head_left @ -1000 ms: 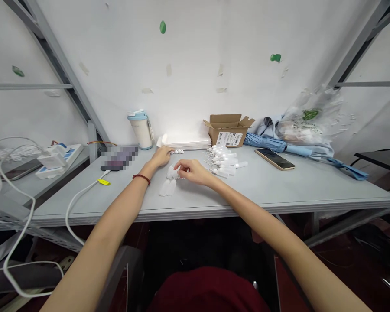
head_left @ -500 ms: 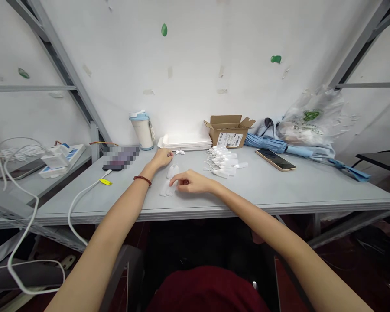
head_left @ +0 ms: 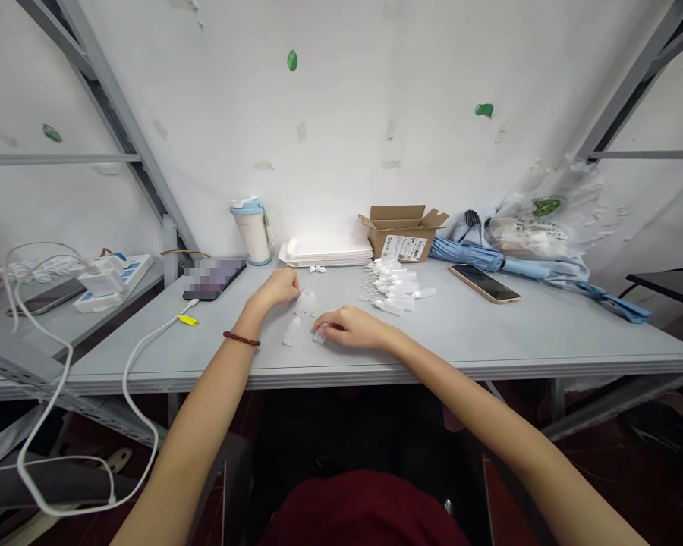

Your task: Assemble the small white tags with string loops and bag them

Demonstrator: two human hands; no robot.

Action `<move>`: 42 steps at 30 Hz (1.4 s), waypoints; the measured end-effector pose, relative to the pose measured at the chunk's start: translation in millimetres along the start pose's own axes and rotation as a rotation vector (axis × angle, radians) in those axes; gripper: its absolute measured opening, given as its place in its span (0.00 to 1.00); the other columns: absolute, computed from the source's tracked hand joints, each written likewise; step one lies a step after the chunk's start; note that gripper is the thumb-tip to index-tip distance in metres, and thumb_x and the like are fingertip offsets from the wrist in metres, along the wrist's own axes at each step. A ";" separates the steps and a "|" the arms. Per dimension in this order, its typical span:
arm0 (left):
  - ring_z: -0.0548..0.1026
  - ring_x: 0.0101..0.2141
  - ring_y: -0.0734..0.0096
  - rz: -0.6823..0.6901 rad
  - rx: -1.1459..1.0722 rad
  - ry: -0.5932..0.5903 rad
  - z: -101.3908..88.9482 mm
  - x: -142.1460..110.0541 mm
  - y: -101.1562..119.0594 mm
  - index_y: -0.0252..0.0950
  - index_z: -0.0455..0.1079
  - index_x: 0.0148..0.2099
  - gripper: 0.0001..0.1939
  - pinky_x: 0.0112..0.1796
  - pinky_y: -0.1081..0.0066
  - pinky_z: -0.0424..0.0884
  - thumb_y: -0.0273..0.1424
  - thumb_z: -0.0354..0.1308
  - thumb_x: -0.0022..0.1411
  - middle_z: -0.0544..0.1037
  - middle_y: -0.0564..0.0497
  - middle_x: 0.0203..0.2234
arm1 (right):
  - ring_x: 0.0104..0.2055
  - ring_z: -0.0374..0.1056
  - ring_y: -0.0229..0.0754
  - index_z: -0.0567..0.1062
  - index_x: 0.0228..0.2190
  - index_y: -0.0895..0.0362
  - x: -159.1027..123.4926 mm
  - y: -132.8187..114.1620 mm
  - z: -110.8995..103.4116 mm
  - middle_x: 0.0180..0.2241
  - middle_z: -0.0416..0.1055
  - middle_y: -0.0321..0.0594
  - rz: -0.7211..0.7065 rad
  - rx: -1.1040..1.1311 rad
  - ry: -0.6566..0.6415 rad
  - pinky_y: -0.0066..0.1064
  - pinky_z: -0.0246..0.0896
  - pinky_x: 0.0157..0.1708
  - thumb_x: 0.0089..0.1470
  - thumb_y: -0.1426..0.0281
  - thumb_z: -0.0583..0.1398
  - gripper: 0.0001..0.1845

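Both bare forearms [head_left: 199, 409] reach forward, slanting inward! Left hand [head_left: 281, 287] farther out, fingers curled under; right hand [head_left: 353, 328] nearer the body, knuckles up, fingers bent downward, the pair close but apart!

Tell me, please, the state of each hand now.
Left hand: fingers curled; whether it holds anything cannot be told.
Right hand: closed on a small translucent piece.

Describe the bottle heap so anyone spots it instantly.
On the grey table, find the open cardboard box. Directly in front lies the bottle heap, white and translucent. Thin tips bristle along its left side, and it outnumbers the loose pieces near the left hand.
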State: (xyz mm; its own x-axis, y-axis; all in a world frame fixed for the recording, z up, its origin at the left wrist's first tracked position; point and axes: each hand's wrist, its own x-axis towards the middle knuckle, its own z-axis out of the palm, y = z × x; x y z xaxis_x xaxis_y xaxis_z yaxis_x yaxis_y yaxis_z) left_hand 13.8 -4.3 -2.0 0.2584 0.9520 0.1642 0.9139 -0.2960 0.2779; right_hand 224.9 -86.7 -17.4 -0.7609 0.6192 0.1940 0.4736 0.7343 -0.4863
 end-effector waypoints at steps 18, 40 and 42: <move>0.74 0.31 0.71 -0.106 -1.255 0.022 -0.5 -41.8 61.5 0.31 0.74 0.31 0.11 0.45 0.62 0.69 0.32 0.68 0.46 0.76 0.49 0.29 | 0.33 0.63 0.41 0.71 0.43 0.57 -26.8 9.7 9.0 0.31 0.70 0.43 0.052 -0.510 0.284 0.29 0.45 0.29 0.61 0.70 0.49 0.13; 0.74 0.38 0.64 -0.003 -1.071 -0.126 5.8 -47.2 73.3 0.34 0.73 0.35 0.14 0.40 0.66 0.67 0.36 0.65 0.47 0.78 0.47 0.35 | 0.35 0.63 0.38 0.68 0.34 0.56 -30.1 12.7 5.3 0.33 0.69 0.37 0.117 0.239 0.439 0.30 0.55 0.37 0.57 0.73 0.49 0.08; 0.74 0.37 0.66 0.001 -1.108 -0.130 5.9 -46.2 70.5 0.34 0.73 0.36 0.15 0.42 0.65 0.67 0.36 0.67 0.47 0.78 0.48 0.33 | 0.36 0.63 0.38 0.67 0.35 0.55 -29.3 14.4 2.8 0.34 0.70 0.38 0.158 0.366 0.502 0.31 0.56 0.38 0.58 0.69 0.49 0.08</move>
State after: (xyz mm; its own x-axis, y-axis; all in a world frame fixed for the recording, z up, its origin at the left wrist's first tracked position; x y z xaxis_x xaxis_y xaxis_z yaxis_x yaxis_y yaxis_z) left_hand 68.1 -68.7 4.4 0.3491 0.9334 0.0831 0.1456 -0.1416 0.9792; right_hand 252.8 -95.2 -32.5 -0.3514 0.8325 0.4284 0.3134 0.5357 -0.7841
